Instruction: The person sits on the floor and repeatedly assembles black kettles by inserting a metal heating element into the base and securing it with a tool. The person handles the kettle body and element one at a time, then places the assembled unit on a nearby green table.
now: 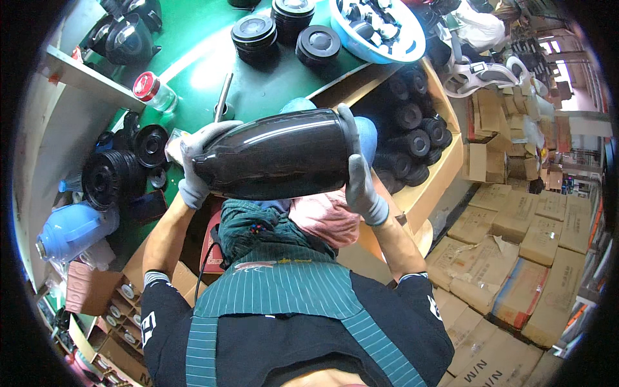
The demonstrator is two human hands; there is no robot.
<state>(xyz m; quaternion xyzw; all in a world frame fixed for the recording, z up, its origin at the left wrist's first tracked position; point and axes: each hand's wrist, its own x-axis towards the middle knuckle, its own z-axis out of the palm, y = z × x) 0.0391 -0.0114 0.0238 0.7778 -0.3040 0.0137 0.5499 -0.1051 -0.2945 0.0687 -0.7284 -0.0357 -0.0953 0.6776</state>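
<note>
A glossy black jug body (277,155), like a vacuum flask, lies sideways across my lap area, held up between both hands. My left hand (195,169), in a grey glove, is closed around its narrow, spouted end. At the wide base, my right hand (363,187), also gloved in grey, presses with the palm and fingers along the end. Beneath the jug, a pink cloth (327,220) and a dark green cloth (248,229) rest on my lap. Just beyond it, a thin metal rod (224,97) stands up from the green table (193,71).
Stacks of black lids (255,35) and a light blue basin (420,48) of small parts stand at the far side. To the right is a carton (451,158) of black round pieces. A red-lidded jar (155,92) and blue jug (77,229) sit left; cardboard boxes (516,251) cover the right.
</note>
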